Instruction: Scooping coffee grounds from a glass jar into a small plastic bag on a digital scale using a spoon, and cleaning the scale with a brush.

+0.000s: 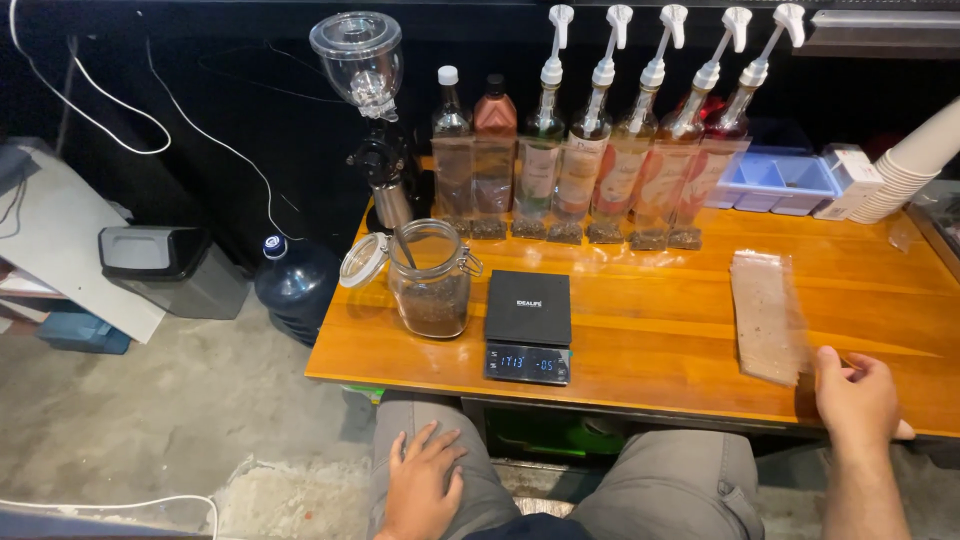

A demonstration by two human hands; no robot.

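Note:
My left hand (pixel 420 482) lies flat on my left thigh with its fingers spread, holding nothing. My right hand (pixel 857 398) rests at the wooden table's (pixel 650 340) front right edge, fingers touching the near end of a stack of clear plastic bags (pixel 768 314) lying flat. A black digital scale (pixel 528 325) with a lit display sits at the table's front middle. Left of it stands an open glass clip-top jar (pixel 430 278) part-filled with dark coffee beans, a spoon handle sticking out.
Several small filled clear bags (pixel 600 190) lean against a row of syrup bottles with white pumps (pixel 610 130) at the back. A coffee grinder (pixel 378 120) stands back left. Stacked paper cups (pixel 915 165) and a blue tray (pixel 778 182) sit back right. A water jug (pixel 292 285) stands on the floor.

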